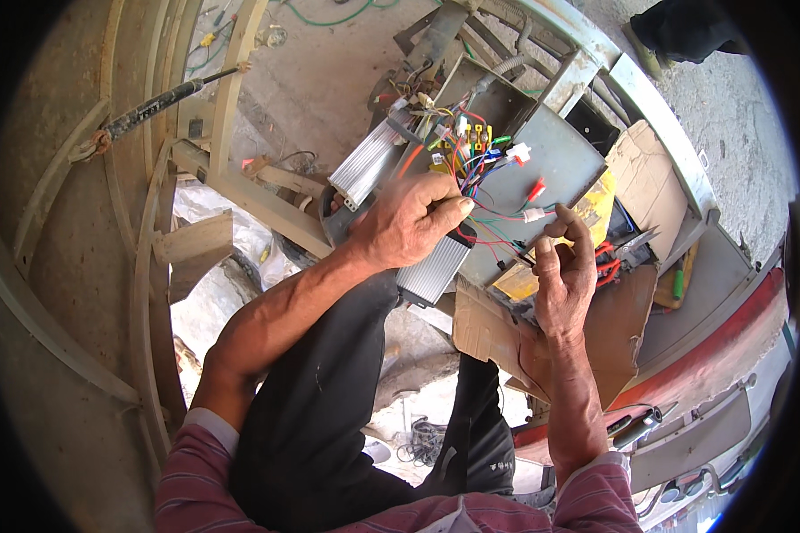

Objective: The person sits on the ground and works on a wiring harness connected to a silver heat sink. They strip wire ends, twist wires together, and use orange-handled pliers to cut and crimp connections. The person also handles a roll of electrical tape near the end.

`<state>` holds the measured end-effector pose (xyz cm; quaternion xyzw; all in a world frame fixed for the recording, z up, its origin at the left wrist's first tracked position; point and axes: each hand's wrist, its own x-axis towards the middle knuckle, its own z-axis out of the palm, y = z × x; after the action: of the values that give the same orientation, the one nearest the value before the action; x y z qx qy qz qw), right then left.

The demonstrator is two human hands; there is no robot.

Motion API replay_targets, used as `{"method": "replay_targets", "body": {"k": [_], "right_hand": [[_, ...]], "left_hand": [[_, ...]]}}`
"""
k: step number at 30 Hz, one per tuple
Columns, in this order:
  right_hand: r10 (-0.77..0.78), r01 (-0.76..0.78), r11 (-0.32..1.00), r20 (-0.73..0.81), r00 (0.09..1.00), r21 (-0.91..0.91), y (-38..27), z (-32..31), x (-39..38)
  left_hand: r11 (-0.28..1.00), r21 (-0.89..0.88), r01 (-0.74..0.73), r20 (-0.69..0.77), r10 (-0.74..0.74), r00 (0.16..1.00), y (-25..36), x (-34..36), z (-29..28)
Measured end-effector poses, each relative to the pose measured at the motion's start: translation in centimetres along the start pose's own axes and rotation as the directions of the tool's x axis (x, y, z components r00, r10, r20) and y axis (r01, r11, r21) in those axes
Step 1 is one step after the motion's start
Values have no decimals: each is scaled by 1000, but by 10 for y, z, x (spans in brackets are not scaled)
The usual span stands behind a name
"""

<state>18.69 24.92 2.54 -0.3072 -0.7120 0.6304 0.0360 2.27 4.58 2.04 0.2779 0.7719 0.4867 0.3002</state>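
My left hand (pixel 418 218) is closed, its thumb and forefinger pinching a bundle of thin coloured wires (pixel 473 188). Below it, partly covered, lies a finned silver controller box (pixel 436 269), and a second finned controller (pixel 369 164) rests beyond it. From the bundle, wires run right to a small white connector (pixel 533 214). My right hand (pixel 567 271) has its fingers curled at the wire ends beyond that connector, apparently pinching a wire; the exact grip is small. White plugs (pixel 518 154) and a red connector (pixel 536 188) lie loose on the grey metal panel (pixel 556 147).
Red-handled scissors (pixel 609 266) and other tools sit beside a yellow piece (pixel 596 213) to the right. Torn cardboard (pixel 596 338) hangs before my right wrist. A metal frame (pixel 231 98) rises at left. Another person's dark-clothed leg (pixel 689 31) shows top right.
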Motion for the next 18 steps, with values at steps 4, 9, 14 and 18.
{"method": "replay_targets", "body": {"k": [4, 9, 14, 18], "right_hand": [[-63, 77, 996, 230, 971, -53, -21, -6, 14], [116, -171, 982, 463, 879, 77, -46, -3, 29], [8, 36, 995, 413, 911, -97, -48, 6, 35], [79, -96, 995, 378, 922, 26, -52, 8, 49]], "left_hand": [[988, -147, -52, 47, 59, 997, 7, 3, 8], [985, -146, -88, 35, 94, 995, 11, 6, 16], [956, -292, -11, 80, 36, 996, 9, 7, 10], [970, -197, 141, -170, -175, 970, -11, 21, -14]]}}
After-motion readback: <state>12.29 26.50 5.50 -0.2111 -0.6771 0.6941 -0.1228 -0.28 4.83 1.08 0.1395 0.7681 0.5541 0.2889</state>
